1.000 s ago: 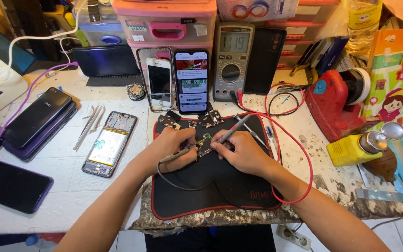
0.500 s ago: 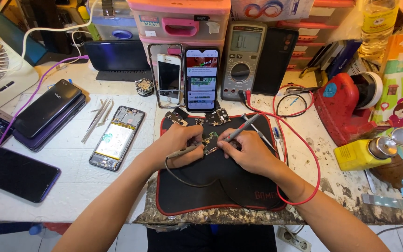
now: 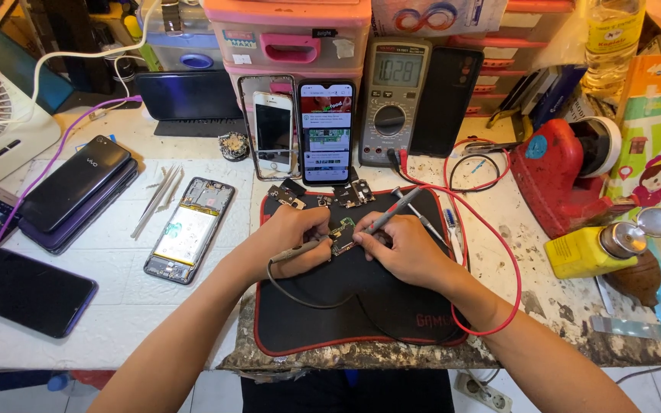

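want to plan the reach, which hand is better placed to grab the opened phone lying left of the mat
Left, probably. The left hand is nearer the opened phone, which lies just left of the black mat. The right hand would have to cross over. Both hands hold probes on the small circuit board.

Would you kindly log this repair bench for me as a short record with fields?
Left hand: holds a probe on the circuit board
Right hand: holds a second probe on the same board
Surface: black mat with red edge
Meter: upright behind the mat, red lead attached
Left of mat: opened phone, tweezers
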